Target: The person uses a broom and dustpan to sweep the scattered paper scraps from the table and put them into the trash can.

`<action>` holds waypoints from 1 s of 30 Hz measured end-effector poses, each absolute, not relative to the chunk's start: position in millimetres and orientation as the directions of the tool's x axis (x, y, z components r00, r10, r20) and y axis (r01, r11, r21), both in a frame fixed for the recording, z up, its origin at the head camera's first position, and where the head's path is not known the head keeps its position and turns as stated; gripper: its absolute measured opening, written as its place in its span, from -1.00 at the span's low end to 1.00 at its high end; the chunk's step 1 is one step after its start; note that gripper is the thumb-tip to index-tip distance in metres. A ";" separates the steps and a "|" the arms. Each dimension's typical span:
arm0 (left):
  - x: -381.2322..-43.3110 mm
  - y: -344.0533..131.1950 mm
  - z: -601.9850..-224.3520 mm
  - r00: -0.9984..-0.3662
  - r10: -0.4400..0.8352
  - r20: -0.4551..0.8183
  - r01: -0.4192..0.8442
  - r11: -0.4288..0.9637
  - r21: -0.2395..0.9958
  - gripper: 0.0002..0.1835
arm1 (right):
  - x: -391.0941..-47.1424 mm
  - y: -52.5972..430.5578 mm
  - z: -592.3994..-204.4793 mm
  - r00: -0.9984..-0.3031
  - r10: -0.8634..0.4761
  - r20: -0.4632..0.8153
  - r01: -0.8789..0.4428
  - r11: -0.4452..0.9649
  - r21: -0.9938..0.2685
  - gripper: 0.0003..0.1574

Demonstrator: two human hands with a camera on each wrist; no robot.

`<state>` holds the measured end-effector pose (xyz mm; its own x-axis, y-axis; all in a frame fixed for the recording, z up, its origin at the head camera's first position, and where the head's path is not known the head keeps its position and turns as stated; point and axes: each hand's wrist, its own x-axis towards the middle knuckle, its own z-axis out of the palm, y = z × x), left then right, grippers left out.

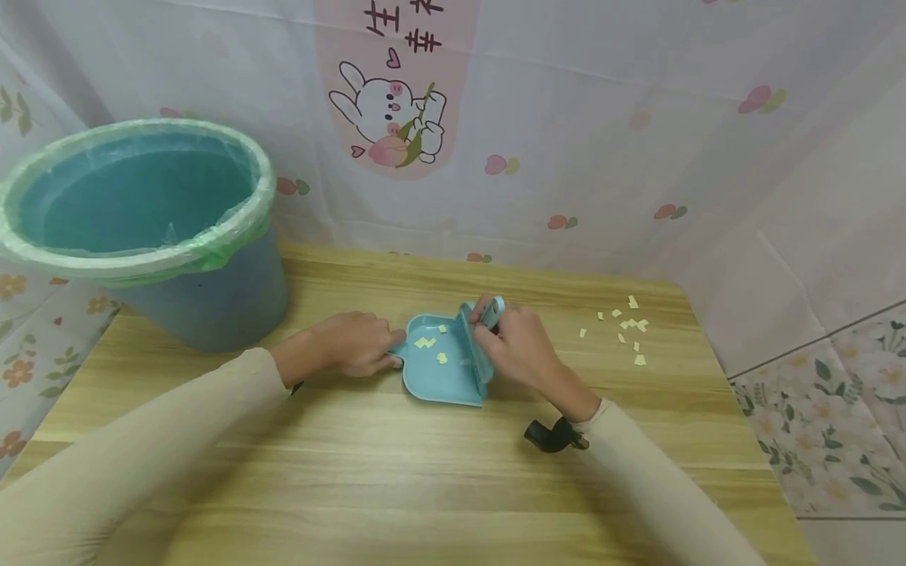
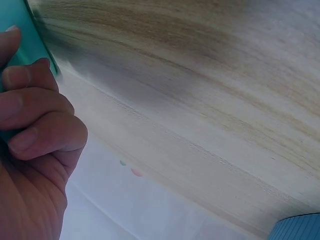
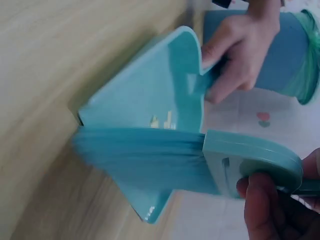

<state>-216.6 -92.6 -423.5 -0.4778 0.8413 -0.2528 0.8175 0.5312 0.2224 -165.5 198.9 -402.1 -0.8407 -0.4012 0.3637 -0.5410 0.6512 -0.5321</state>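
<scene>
A light blue dustpan (image 1: pixel 437 381) lies on the wooden table, its open edge facing right. My left hand (image 1: pixel 357 343) grips its short handle, fingers curled round it in the left wrist view. Several pale yellow paper scraps (image 1: pixel 442 358) sit inside the pan. My right hand (image 1: pixel 520 346) holds a matching blue hand brush (image 3: pixel 250 157) by its handle. The brush's bristles (image 3: pixel 140 150) reach over the pan's open edge. More paper scraps (image 1: pixel 628 324) are scattered on the table to the right of the right hand.
A large blue bin (image 1: pixel 233 291) with a clear green-edged liner stands at the table's back left. Behind the table (image 1: pixel 396 479) hangs a white printed curtain (image 1: pixel 566 118). A black strap piece (image 1: pixel 548 436) sits at the right wrist.
</scene>
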 end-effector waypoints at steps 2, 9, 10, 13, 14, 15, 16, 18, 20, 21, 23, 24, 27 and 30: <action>-216.8 -93.2 -423.7 -0.476 0.842 -0.254 0.818 0.530 0.225 -0.65 | -166.9 201.2 -400.8 -0.850 -0.378 0.367 -0.527 0.631 -0.569 -0.73; -217.7 -94.3 -424.8 -0.469 0.848 -0.248 0.823 0.522 0.226 -0.65 | -166.8 213.1 -393.1 -0.865 -0.281 0.416 -0.495 0.613 -0.616 -0.73; -217.8 -94.3 -424.9 -0.469 0.848 -0.246 0.823 0.521 0.227 -0.65 | -166.7 214.9 -391.7 -0.860 -0.274 0.430 -0.499 0.624 -0.602 -0.74; -217.8 -94.4 -424.8 -0.467 0.850 -0.244 0.821 0.520 0.238 -0.66 | -166.0 220.5 -386.8 -0.840 -0.265 0.474 -0.515 0.666 -0.540 -0.74; -217.7 -94.4 -424.6 -0.469 0.849 -0.244 0.818 0.522 0.241 -0.66 | -165.5 222.5 -385.2 -0.831 -0.267 0.489 -0.522 0.681 -0.514 -0.74; -217.6 -94.4 -424.4 -0.470 0.848 -0.244 0.817 0.523 0.244 -0.66 | -164.8 224.6 -384.1 -0.825 -0.269 0.496 -0.523 0.696 -0.493 -0.74; -217.3 -94.5 -423.9 -0.473 0.847 -0.244 0.814 0.525 0.246 -0.66 | -163.8 226.9 -383.0 -0.822 -0.271 0.500 -0.522 0.708 -0.475 -0.74; -216.9 -94.4 -423.4 -0.477 0.844 -0.244 0.812 0.529 0.247 -0.66 | -162.0 231.6 -381.9 -0.821 -0.270 0.503 -0.516 0.728 -0.451 -0.76; -216.4 -94.5 -423.1 -0.483 0.840 -0.247 0.809 0.536 0.242 -0.65 | -160.1 236.0 -382.2 -0.829 -0.263 0.493 -0.499 0.746 -0.440 -0.77; -216.2 -94.5 -423.2 -0.485 0.838 -0.250 0.807 0.539 0.239 -0.65 | -159.1 238.2 -382.7 -0.835 -0.259 0.486 -0.489 0.754 -0.438 -0.78; -215.8 -94.4 -423.4 -0.492 0.832 -0.257 0.804 0.547 0.233 -0.64 | -157.7 242.0 -384.4 -0.846 -0.251 0.470 -0.470 0.767 -0.436 -0.80; -215.6 -94.4 -423.5 -0.495 0.829 -0.261 0.802 0.551 0.230 -0.63 | -157.1 243.7 -385.6 -0.852 -0.250 0.461 -0.462 0.773 -0.434 -0.80; -215.2 -94.3 -423.7 -0.503 0.821 -0.269 0.796 0.561 0.226 -0.62 | -155.6 248.3 -389.7 -0.869 -0.246 0.429 -0.436 0.790 -0.431 -0.81; -215.4 -94.4 -423.5 -0.505 0.821 -0.268 0.793 0.564 0.232 -0.63 | -155.2 251.2 -393.9 -0.881 -0.244 0.405 -0.418 0.803 -0.425 -0.79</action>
